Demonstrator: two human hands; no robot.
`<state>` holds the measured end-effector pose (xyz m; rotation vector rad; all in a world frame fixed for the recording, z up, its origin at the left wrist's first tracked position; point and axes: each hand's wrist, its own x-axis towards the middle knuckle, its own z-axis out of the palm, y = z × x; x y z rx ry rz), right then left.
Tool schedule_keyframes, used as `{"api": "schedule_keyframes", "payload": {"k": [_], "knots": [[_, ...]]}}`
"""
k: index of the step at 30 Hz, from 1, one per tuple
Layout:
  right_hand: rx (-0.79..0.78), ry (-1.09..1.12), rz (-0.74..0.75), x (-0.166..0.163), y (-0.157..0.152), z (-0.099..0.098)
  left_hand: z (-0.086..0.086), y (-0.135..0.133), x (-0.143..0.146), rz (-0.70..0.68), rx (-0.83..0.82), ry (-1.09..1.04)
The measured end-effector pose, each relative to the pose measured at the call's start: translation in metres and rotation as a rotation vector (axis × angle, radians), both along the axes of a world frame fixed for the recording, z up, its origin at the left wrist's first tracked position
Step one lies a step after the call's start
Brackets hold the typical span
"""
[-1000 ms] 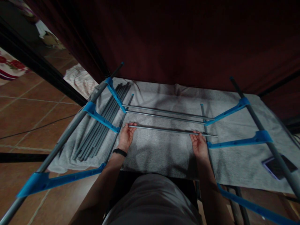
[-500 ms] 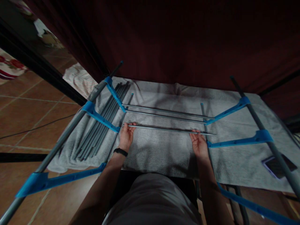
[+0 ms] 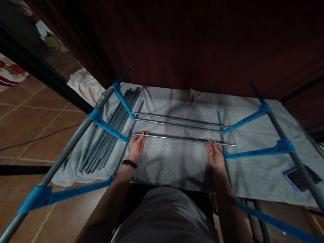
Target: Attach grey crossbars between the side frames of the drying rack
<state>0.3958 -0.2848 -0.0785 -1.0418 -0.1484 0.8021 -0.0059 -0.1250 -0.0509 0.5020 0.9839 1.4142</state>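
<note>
Rod [image 3: 183, 139] nudged left w/ your hands; L hand [image 3: 136, 148] & R hand [image 3: 215, 155] pinch it; misaligned ends could miss blue bracket [image 3: 109, 127].

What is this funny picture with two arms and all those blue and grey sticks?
The picture comes from a camera worn on a person's head, looking down, so you see their own arms and lap. The left hand and the right hand each keep a grip near one end of a thin metal rod, holding it level. Two more rods already lie across, just beyond it, between blue plastic brackets fixed to long grey poles on both sides. It looks like a rack being put together. Underneath is a grey towel spread out flat. A bundle of spare grey rods lies on its left part, and a phone rests on the right.
</note>
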Motion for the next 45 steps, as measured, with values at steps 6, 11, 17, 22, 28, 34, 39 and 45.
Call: {"api": "schedule_keyframes", "payload": {"k": [6, 11, 17, 22, 28, 34, 39, 45], "knots": [[0.001, 0.045, -0.002, 0.000, 0.000, 0.002, -0.002, 0.001, 0.001, 0.016, 0.000, -0.004], [0.019, 0.051, 0.010, 0.001, -0.001, 0.002, -0.005, 0.002, 0.002, 0.047, -0.023, 0.019], [0.012, 0.036, 0.028, 0.003, -0.001, 0.001, -0.006, 0.003, 0.004, 0.074, -0.009, 0.029], [0.013, 0.060, 0.024, 0.003, -0.002, 0.001, -0.004, 0.003, 0.005, 0.089, -0.002, 0.016], [0.042, 0.060, 0.021, 0.003, -0.002, -0.002, -0.003, 0.003, 0.002, 0.034, -0.022, 0.015], [0.054, 0.060, 0.025, 0.005, -0.002, -0.006, -0.003, 0.002, 0.001, 0.015, -0.030, 0.029], [0.051, 0.046, 0.030, 0.006, -0.002, -0.007, -0.006, 0.004, -0.001, 0.019, -0.028, 0.020], [0.060, 0.054, 0.037, 0.005, -0.003, -0.004, -0.010, 0.005, 0.000, 0.035, 0.009, 0.040]]}}
